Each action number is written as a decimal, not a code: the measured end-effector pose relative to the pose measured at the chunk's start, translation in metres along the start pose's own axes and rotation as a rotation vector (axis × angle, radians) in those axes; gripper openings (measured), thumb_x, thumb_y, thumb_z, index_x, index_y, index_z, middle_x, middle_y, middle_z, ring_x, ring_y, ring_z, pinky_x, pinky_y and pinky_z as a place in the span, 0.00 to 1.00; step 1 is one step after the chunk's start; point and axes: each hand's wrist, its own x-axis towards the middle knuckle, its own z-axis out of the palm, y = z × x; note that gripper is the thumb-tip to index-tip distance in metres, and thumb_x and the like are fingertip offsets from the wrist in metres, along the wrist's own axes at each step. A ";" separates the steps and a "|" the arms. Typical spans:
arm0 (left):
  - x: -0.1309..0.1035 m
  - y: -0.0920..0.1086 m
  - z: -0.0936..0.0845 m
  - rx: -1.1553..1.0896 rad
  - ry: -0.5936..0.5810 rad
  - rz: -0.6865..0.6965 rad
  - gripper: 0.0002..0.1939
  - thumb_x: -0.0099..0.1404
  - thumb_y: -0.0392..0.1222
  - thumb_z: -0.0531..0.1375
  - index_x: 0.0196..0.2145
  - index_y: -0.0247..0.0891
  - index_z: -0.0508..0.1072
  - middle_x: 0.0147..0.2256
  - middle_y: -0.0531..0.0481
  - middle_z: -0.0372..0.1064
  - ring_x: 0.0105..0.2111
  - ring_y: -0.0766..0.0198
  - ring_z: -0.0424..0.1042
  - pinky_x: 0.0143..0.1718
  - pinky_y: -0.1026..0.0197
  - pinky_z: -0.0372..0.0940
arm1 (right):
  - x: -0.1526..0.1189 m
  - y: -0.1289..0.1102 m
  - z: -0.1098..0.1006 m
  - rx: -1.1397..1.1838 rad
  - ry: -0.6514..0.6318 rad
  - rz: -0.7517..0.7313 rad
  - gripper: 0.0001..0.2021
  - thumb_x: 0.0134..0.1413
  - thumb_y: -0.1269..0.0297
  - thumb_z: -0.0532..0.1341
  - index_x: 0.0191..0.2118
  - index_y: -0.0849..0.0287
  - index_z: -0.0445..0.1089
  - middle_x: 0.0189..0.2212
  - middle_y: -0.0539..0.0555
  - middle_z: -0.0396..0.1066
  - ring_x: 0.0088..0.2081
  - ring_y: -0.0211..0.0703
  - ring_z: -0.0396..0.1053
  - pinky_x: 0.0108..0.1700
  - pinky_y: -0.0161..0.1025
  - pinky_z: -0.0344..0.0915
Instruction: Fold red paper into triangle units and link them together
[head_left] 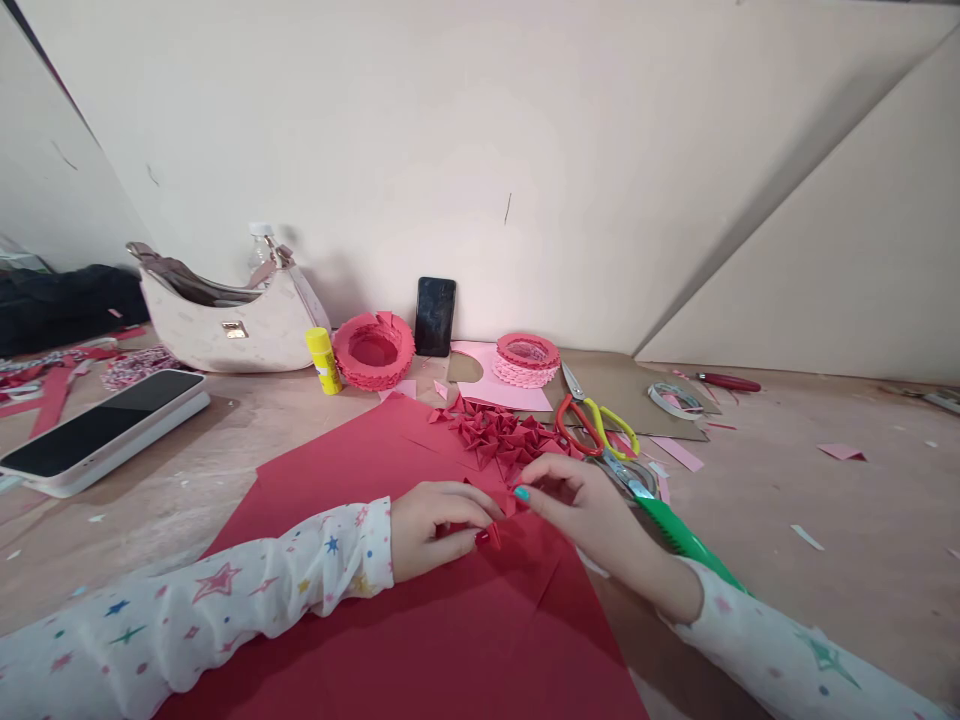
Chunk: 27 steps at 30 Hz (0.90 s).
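My left hand (442, 525) is closed, thumb and forefinger pinching a small folded red paper piece (493, 538) above the large red paper sheets (420, 650). Just to its right, my right hand (581, 505) has its thumb and forefinger drawn together on another folded red paper piece (510, 499), partly hidden by the fingers. Beyond both hands lies a heap of folded red paper pieces (495, 435), resting partly on the red sheets.
Red-and-yellow-handled scissors (581, 420) and a green-handled cutter (682, 530) lie right of the heap. Behind stand a red paper ring (375, 350), a pink paper ring (526, 360), a glue stick (323, 360) and a phone (436, 317). A handbag (232, 325) sits left.
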 end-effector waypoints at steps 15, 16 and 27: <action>-0.005 -0.003 0.003 0.108 -0.024 0.041 0.08 0.58 0.36 0.47 0.31 0.35 0.66 0.31 0.46 0.62 0.28 0.69 0.62 0.31 0.67 0.59 | -0.015 -0.003 0.021 0.067 -0.066 -0.169 0.10 0.49 0.72 0.53 0.33 0.54 0.69 0.31 0.51 0.69 0.35 0.36 0.65 0.37 0.34 0.63; -0.006 -0.003 0.003 0.108 -0.014 0.034 0.08 0.58 0.35 0.48 0.31 0.35 0.66 0.30 0.47 0.62 0.28 0.69 0.61 0.30 0.68 0.59 | -0.015 -0.002 0.022 0.061 -0.069 -0.175 0.11 0.49 0.72 0.53 0.34 0.54 0.69 0.32 0.51 0.69 0.35 0.36 0.65 0.38 0.34 0.63; -0.005 -0.007 0.005 0.085 0.067 -0.017 0.06 0.57 0.34 0.49 0.30 0.34 0.66 0.33 0.46 0.59 0.28 0.69 0.61 0.31 0.67 0.60 | -0.020 0.002 0.027 -0.074 -0.043 -0.183 0.13 0.51 0.70 0.51 0.41 0.52 0.67 0.37 0.52 0.66 0.39 0.37 0.64 0.41 0.35 0.62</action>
